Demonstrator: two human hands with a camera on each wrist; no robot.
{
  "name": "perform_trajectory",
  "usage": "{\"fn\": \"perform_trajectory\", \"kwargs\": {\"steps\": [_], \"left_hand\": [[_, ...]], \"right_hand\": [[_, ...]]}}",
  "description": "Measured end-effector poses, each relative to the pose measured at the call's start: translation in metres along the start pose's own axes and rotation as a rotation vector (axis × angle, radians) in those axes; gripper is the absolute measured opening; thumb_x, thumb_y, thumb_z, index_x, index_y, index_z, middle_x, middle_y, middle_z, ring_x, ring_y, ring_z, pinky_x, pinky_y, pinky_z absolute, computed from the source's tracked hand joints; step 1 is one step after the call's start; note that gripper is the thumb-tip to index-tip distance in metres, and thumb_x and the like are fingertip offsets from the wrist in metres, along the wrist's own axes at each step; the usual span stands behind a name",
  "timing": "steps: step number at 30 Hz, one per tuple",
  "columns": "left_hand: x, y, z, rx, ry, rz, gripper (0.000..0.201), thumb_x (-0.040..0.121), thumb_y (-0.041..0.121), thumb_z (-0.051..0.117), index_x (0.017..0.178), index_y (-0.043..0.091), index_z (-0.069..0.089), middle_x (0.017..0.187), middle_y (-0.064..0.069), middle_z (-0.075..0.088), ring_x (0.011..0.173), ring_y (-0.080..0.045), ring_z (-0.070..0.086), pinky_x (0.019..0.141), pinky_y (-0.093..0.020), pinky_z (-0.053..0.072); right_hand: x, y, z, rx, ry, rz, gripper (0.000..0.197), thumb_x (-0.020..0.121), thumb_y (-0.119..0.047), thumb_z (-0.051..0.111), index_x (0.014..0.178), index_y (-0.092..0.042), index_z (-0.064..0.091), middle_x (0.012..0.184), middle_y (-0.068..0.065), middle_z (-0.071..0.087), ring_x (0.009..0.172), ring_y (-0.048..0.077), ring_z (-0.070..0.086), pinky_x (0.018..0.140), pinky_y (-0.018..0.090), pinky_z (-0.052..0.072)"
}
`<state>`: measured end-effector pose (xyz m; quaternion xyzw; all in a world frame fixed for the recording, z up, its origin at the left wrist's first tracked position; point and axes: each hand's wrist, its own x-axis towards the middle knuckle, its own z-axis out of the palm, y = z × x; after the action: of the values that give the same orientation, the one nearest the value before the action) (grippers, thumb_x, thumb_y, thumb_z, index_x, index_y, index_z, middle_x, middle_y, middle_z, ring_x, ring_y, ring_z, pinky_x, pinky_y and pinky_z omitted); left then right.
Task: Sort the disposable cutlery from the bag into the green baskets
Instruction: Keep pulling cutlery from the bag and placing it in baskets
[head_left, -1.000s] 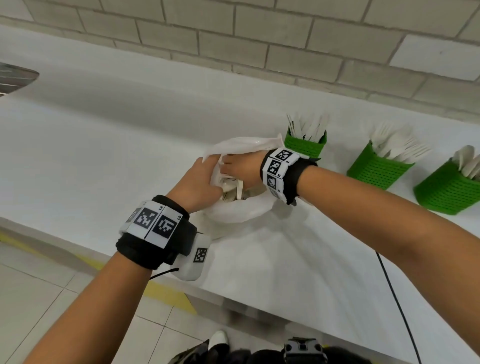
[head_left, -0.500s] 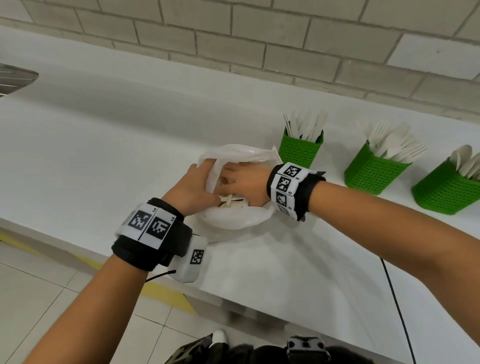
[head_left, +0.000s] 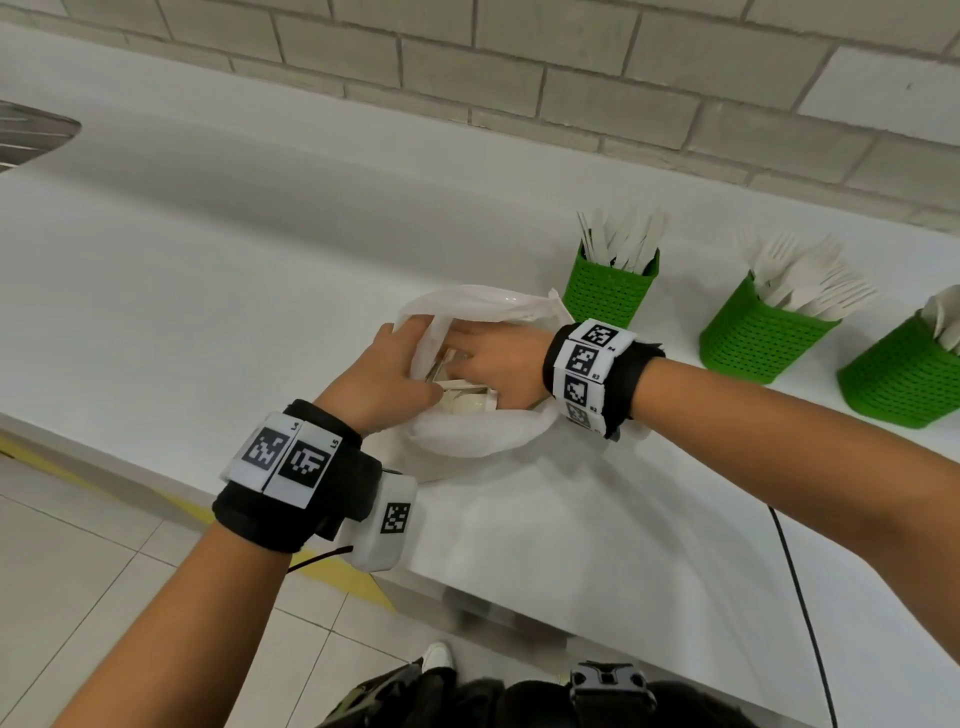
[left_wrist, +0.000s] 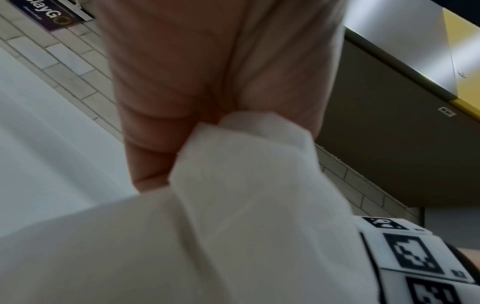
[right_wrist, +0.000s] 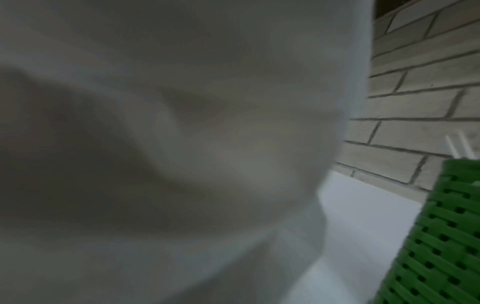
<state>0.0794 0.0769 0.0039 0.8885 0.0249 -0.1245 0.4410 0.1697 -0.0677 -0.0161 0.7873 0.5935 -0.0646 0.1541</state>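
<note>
A person's left hand (head_left: 382, 376) pinches the rim of a white plastic bag (head_left: 470, 434) on the tabletop (head_left: 208, 249), holding it open. The right hand (head_left: 493, 358) reaches inside onto the cutlery (head_left: 462, 397); its grip cannot be told. The three green baskets (head_left: 615, 291) stand to the right, nearer the right hand.

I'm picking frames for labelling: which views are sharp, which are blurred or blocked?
Head view: sharp, evenly lit, bent at the edges. Left wrist view: soft, left hand and bag too close. Right wrist view: dim, smeared, bag covers most; a green basket shows.
</note>
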Motion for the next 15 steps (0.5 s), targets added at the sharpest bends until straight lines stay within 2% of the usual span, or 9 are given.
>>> {"fn": "perform_trajectory", "kwargs": {"steps": [2, 5, 8, 10, 13, 15], "left_hand": [[-0.001, 0.002, 0.001, -0.001, -0.004, 0.007, 0.072, 0.079, 0.006, 0.054, 0.142, 0.032, 0.029, 0.133, -0.006, 0.04, 0.118, -0.026, 0.045, 0.1, -0.046, 0.041], [-0.003, 0.002, -0.003, 0.006, -0.007, -0.003, 0.074, 0.074, 0.015, 0.052, 0.141, 0.035, 0.031, 0.132, -0.004, 0.04, 0.118, -0.024, 0.045, 0.1, -0.042, 0.041], [-0.004, -0.002, -0.006, 0.033, 0.007, -0.036, 0.066, 0.084, 0.004, 0.051, 0.141, 0.033, 0.033, 0.123, 0.0, 0.035, 0.108, -0.017, 0.04, 0.091, -0.028, 0.034], [-0.004, -0.003, -0.007, 0.053, 0.016, -0.031, 0.066, 0.086, 0.0, 0.049, 0.141, 0.031, 0.034, 0.119, -0.001, 0.035, 0.105, -0.017, 0.038, 0.089, -0.026, 0.031], [-0.007, -0.002, -0.01, 0.049, 0.013, -0.036, 0.063, 0.085, -0.001, 0.05, 0.14, 0.028, 0.039, 0.117, -0.001, 0.037, 0.111, -0.021, 0.042, 0.089, -0.026, 0.032], [-0.009, 0.0, -0.011, 0.055, 0.003, -0.03, 0.063, 0.085, 0.0, 0.051, 0.138, 0.031, 0.04, 0.115, -0.001, 0.038, 0.111, -0.021, 0.043, 0.086, -0.025, 0.031]], "right_hand": [[0.001, -0.006, 0.001, 0.029, -0.081, 0.029, 0.055, 0.084, -0.03, 0.06, 0.133, -0.006, 0.048, 0.138, 0.014, 0.044, 0.128, 0.029, 0.041, 0.107, 0.039, 0.032], [0.005, -0.005, 0.0, 0.071, -0.083, 0.051, 0.058, 0.084, -0.033, 0.059, 0.135, -0.01, 0.044, 0.134, 0.011, 0.051, 0.125, 0.03, 0.045, 0.103, 0.043, 0.036], [0.002, 0.003, 0.004, 0.097, -0.086, 0.075, 0.061, 0.084, -0.037, 0.058, 0.138, -0.011, 0.042, 0.136, 0.011, 0.05, 0.126, 0.03, 0.044, 0.106, 0.042, 0.032], [-0.001, 0.003, 0.006, 0.12, -0.056, 0.11, 0.052, 0.088, -0.035, 0.054, 0.134, -0.013, 0.047, 0.13, 0.011, 0.052, 0.122, 0.028, 0.046, 0.104, 0.035, 0.031], [-0.007, 0.004, 0.006, 0.306, 0.035, 0.153, 0.044, 0.086, -0.035, 0.058, 0.121, -0.01, 0.06, 0.117, 0.013, 0.056, 0.11, 0.027, 0.052, 0.093, 0.029, 0.034], [-0.01, 0.007, 0.003, 0.405, 0.016, 0.19, 0.042, 0.087, -0.033, 0.06, 0.123, -0.01, 0.059, 0.124, 0.01, 0.057, 0.114, 0.027, 0.052, 0.099, 0.03, 0.036]]}}
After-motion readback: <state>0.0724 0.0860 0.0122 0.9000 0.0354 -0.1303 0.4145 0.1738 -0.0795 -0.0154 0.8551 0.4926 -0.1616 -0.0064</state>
